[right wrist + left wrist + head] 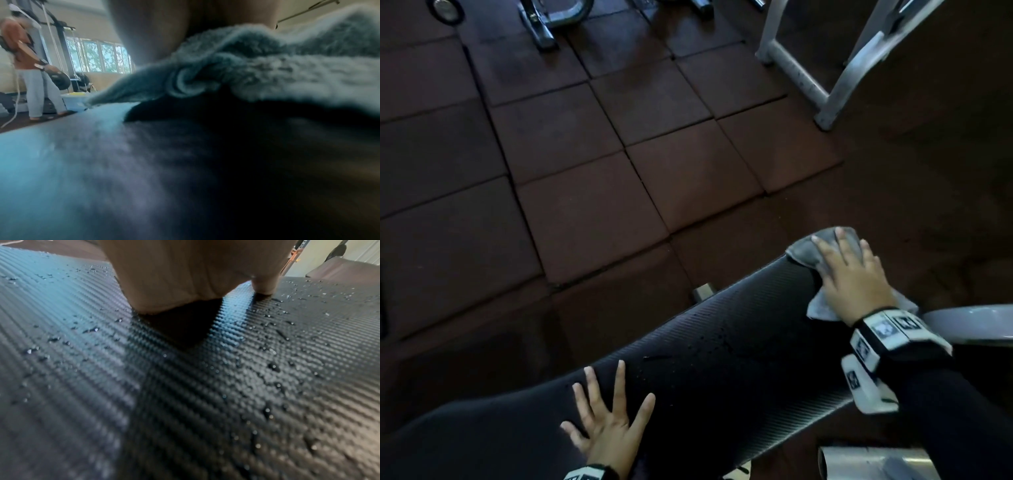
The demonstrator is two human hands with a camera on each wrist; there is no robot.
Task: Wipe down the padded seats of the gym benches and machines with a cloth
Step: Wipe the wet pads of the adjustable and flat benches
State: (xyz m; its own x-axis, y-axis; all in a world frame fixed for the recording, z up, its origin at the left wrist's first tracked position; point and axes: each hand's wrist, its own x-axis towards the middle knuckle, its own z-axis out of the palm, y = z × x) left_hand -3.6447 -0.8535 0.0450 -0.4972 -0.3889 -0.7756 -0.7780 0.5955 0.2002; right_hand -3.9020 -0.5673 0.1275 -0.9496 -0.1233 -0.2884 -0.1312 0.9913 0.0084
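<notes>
Fingers (pixel 839 250) press cloth (pixel 808 253); no writing.

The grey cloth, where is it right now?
In the head view, the grey cloth lies under the right hand at the far right end of the black bench pad.

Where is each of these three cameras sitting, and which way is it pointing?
Head: on the person's head, looking down at the black bench pad; shows left hand spread flat, right hand pressing the grey cloth.
Left wrist: low over the pad, facing along the palm; shows the palm's underside and water droplets.
Right wrist: low over the pad, facing the bunched cloth under the hand; another person stands beyond.
Shared: all three show the pad; head and right wrist share the cloth.
</notes>
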